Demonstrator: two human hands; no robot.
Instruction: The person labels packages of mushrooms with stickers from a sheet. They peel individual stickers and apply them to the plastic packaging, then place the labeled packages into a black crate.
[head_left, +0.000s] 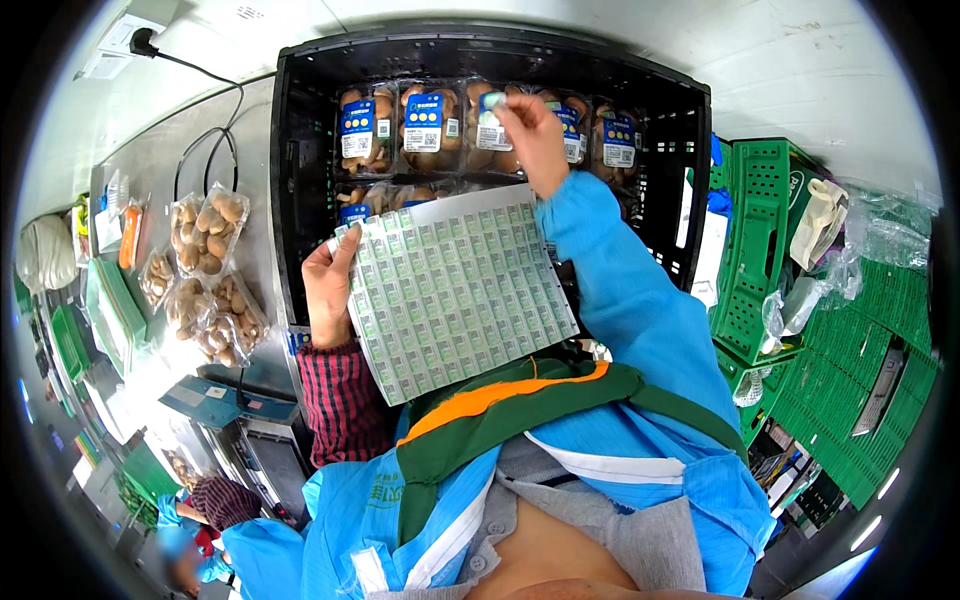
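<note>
My left hand pinches the left edge of a sheet of stickers, white with rows of small green-and-white labels printed with square codes. The sheet lies slanted over the near part of a black crate. My right hand is closed on a small green-and-white sticker at the third mushroom pack from the left; whether the sticker touches the wrap I cannot tell. Clear-wrapped packs of brown mushrooms with blue-and-white labels stand in the crate's far row. More packs sit partly hidden beneath the sheet.
Left of the crate, several bags of mushrooms lie on a metal surface, with a black cable behind them. Green plastic crates are stacked at the right. Another person in blue is at the lower left.
</note>
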